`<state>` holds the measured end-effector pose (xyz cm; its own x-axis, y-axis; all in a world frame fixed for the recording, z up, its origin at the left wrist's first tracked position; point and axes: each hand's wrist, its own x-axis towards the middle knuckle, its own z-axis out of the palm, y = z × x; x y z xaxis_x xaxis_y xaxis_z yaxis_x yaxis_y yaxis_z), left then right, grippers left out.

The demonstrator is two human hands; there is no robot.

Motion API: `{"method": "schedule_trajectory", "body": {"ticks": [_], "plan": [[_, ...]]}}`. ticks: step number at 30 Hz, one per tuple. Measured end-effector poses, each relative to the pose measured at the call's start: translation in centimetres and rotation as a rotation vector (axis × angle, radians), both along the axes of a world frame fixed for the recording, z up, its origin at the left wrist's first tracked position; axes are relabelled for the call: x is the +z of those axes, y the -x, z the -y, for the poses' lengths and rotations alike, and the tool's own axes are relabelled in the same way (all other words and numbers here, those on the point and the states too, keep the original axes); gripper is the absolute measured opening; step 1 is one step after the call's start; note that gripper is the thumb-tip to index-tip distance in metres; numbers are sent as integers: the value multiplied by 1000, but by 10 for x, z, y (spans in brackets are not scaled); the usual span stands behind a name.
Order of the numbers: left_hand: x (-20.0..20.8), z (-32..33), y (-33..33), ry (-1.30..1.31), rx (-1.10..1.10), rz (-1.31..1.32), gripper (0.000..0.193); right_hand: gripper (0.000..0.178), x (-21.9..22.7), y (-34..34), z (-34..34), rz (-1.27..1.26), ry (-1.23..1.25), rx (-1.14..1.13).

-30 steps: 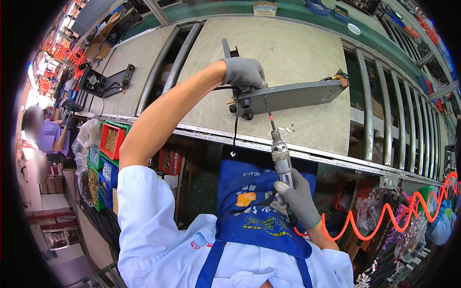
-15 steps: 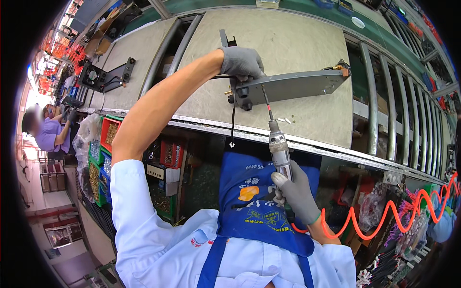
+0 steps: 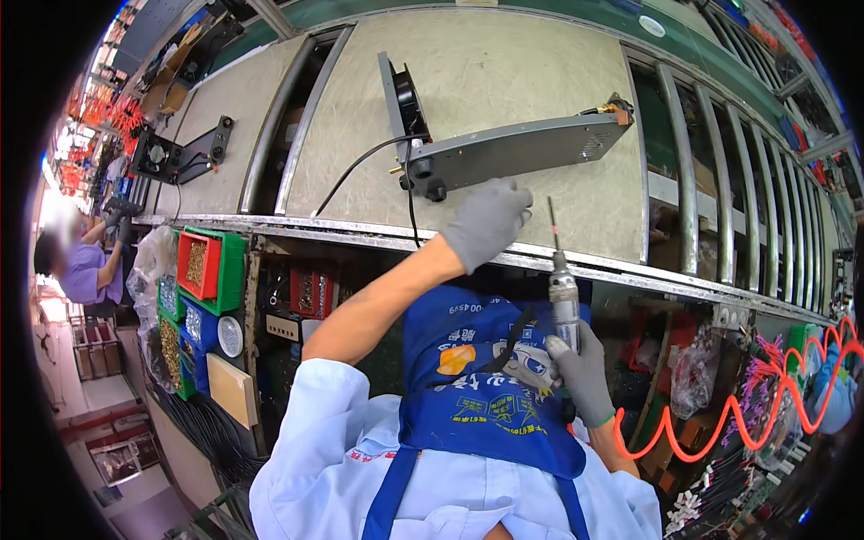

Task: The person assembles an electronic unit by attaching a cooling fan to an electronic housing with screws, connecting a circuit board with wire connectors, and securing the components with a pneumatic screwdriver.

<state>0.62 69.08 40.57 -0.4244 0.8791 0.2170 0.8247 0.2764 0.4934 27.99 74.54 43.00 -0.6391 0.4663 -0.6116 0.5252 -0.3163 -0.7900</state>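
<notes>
My right hand (image 3: 580,373) is wrapped round a silver air screwdriver (image 3: 564,301), its thin bit pointing up over the bench edge. Gloved in grey, my left hand (image 3: 490,220) is over the near part of the bench, its fingertips drawn together beside the bit. Whatever they hold, if anything, cannot be made out. Beyond that hand stands a grey metal housing (image 3: 522,153) with black round feet along its lower left end. Attached at its left is an upright panel (image 3: 391,99) with a black fan-like part. A black cable (image 3: 351,175) runs from it across the bench.
Metal rollers (image 3: 679,171) flank the bench top (image 3: 540,63). A coiled orange air hose (image 3: 756,432) hangs at right. Bins of screws, including a red bin (image 3: 198,265), stand lower left. Another housing with a fan (image 3: 162,157) lies farther left, near a person in purple (image 3: 90,270).
My left hand has left the housing and come nearer, to where small white pieces lay. The screwdriver bit has moved away from the housing, to the right.
</notes>
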Motion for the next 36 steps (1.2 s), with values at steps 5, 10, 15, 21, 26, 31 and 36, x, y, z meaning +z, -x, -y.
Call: {"method": "schedule_trajectory", "body": {"ticks": [5, 10, 15, 21, 26, 31, 36], "plan": [[-58, -15, -12, -1, 46, -106, 11, 30, 4, -6, 0, 29, -44, -65], [-55, -21, -19, -161, 106, -115, 9, 28, 5, -7, 7, -27, -94, -90], [-42, -8, -12, -246, 210, 255, 11, 32, 8, -1, 13, -25, -104, 19], [-25, 32, -7, -492, 239, 1148, 22, 37, 3, 1, 14, -17, -168, 129], [-23, 54, 2, -452, 317, 1317, 26, 41, 2, -1, 16, -12, -107, 218], [-39, 77, 10, -418, 391, 1376, 29, 45, 9, 14, 21, -7, -187, 341], [-34, 90, 33, -221, 160, 1400, 31, 49, 35, 22, 6, 135, 77, 402]]}}
